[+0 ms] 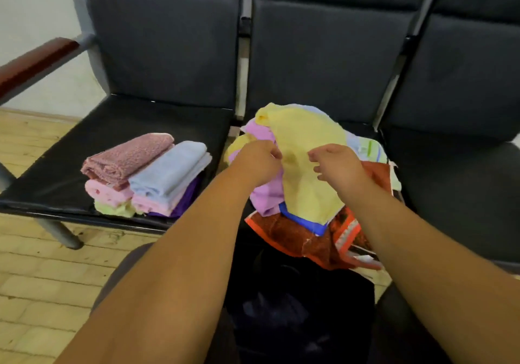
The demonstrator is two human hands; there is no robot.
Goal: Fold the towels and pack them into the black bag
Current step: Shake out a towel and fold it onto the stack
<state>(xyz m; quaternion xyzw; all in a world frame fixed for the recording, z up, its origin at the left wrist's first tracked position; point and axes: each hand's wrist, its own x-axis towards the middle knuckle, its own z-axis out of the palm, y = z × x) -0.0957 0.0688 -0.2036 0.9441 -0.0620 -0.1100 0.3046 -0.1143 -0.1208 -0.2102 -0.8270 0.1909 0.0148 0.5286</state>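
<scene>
A yellow towel (306,149) lies on top of a loose heap of unfolded towels on the middle seat. My left hand (259,161) pinches the yellow towel's left edge. My right hand (337,164) hovers at its right side with curled fingers, and whether it grips the cloth is unclear. Under the yellow towel lie a lilac towel (270,194), a blue one (304,220) and a red-orange one (304,242). The black bag (298,316) stands open on the floor between my knees, below the heap.
Folded towels (146,175) in pink, light blue, purple and pale green are stacked on the left seat (84,149). The right seat (455,189) holds nothing. A wooden armrest (33,62) sticks out at the far left. The floor (42,279) is tiled.
</scene>
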